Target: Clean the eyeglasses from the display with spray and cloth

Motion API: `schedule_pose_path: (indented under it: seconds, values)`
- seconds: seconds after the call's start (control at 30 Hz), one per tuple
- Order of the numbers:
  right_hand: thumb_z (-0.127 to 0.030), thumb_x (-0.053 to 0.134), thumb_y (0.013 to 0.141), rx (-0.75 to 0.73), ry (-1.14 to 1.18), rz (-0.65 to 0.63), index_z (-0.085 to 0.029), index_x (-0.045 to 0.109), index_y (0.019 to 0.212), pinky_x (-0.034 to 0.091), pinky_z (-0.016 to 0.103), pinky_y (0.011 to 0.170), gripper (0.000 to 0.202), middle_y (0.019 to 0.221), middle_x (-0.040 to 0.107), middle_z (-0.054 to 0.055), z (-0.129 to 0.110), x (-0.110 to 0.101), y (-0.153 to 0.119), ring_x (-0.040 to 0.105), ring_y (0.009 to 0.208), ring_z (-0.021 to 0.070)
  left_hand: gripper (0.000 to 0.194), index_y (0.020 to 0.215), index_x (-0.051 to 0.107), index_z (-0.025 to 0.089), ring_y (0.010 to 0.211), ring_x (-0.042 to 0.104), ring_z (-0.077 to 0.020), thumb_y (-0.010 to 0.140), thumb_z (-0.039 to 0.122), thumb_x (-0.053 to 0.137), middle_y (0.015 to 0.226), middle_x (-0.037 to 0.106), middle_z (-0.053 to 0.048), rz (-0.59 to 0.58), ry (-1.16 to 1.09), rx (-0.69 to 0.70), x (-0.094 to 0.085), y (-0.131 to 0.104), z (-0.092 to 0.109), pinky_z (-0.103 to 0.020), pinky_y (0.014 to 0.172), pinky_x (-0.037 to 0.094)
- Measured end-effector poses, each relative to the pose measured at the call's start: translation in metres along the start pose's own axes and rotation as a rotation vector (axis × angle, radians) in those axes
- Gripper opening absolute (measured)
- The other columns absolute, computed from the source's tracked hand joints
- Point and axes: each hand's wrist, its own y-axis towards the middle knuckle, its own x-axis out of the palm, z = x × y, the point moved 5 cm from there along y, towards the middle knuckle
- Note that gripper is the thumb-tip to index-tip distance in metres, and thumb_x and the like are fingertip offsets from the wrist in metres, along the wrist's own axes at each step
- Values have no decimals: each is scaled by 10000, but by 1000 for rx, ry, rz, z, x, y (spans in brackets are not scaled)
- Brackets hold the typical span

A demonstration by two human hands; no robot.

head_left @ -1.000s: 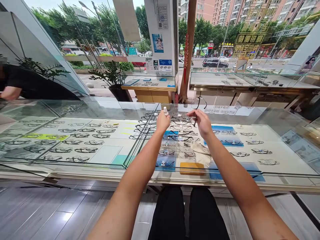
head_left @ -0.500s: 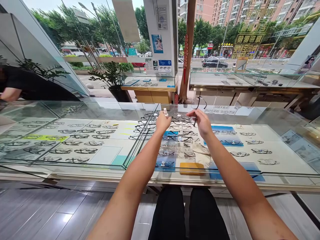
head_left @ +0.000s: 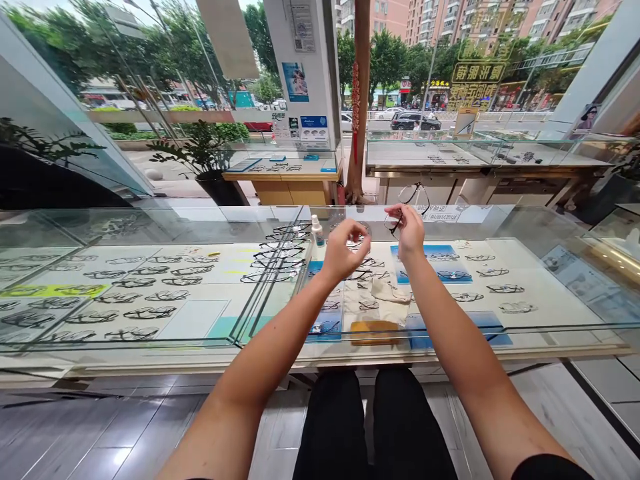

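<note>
My right hand (head_left: 409,228) pinches a pair of thin-rimmed eyeglasses (head_left: 415,193), held up above the glass counter (head_left: 270,357). My left hand (head_left: 346,250) is in the air just left of it, fingers curled with a gap to the thumb and nothing seen between them. A small white spray bottle (head_left: 317,232) stands upright on the counter, left of that hand. Below my hands lie a crumpled beige cloth (head_left: 393,303) and a mustard-yellow glasses case (head_left: 377,333). A row of dark eyeglass frames (head_left: 277,255) sits left of my left hand.
Many glasses are laid out inside the counter, some on blue cards (head_left: 453,277). A potted plant (head_left: 200,157) and further display cases (head_left: 285,175) stand beyond, before the window. My legs are close against the counter's near side.
My left hand has let go of the spray bottle, now standing on the counter, and moved right towards the eyeglasses. My right hand still holds the eyeglasses, turned slightly. The view has shifted right.
</note>
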Motion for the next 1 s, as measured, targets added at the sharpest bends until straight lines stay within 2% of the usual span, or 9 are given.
schedule_pose_path:
  seconds: [0.07,0.13,0.23,0.33,0.43,0.53,0.67,0.8,1.0]
  values:
    - [-641,636,893,-5,8,63,-290,678,846,529,344,810,356,1045,838,51,0,-6,5,706,1027,237,138,872,639,237,800,624,-216,978,322,662,837,670,-42,-346,-130,138,25,-14,16,-360,821,502]
    - [-636,637,884,1,28,90,-289,678,847,527,340,791,352,1033,835,49,2,-9,6,699,996,232,152,916,700,231,857,659,-225,970,372,716,909,724,-52,-601,-126,255,46,-29,24,-355,832,497]
    - [-642,648,886,0,27,71,-283,682,851,529,331,784,362,1046,833,51,3,-6,5,692,982,223,245,1035,774,221,1011,698,-275,931,439,810,1090,767,-99,-808,11,384,69,-46,22,-368,887,496]
    - [-671,639,900,3,3,57,-284,678,853,535,331,790,393,1062,839,58,2,-4,3,700,1003,224,155,1009,778,219,1012,713,-274,1003,360,714,1069,779,-106,-893,49,405,80,-53,17,-364,893,489]
    - [-690,636,897,8,-1,45,-284,671,855,532,336,795,410,1043,841,65,3,-2,3,709,1010,229,135,959,715,226,922,700,-250,1018,316,633,985,776,-77,-846,-26,286,74,-47,16,-348,830,472]
    - [-680,642,883,10,10,41,-283,664,855,523,339,797,398,1013,833,65,3,-2,4,708,996,229,133,953,638,236,750,613,-198,986,365,632,836,704,-16,-730,-237,48,58,-35,12,-312,715,421]
    - [-680,621,902,7,-11,29,-287,650,864,523,341,802,396,1039,831,50,4,-3,4,711,999,225,271,979,640,233,587,457,-138,920,492,695,668,550,48,-533,-550,-259,39,-14,-4,-270,591,335]
    - [-681,638,890,22,-16,3,-288,658,865,522,340,808,394,1027,836,43,3,-2,4,717,1000,227,415,867,693,191,688,579,-140,796,575,834,783,687,-9,-305,-666,-362,21,8,-26,-252,644,441]
    - [-643,702,882,53,7,-108,-292,694,835,530,353,802,354,998,846,43,-2,7,-2,718,976,232,440,927,694,189,657,594,-134,776,547,902,769,690,-3,73,-714,-529,-7,24,-61,-248,623,485]
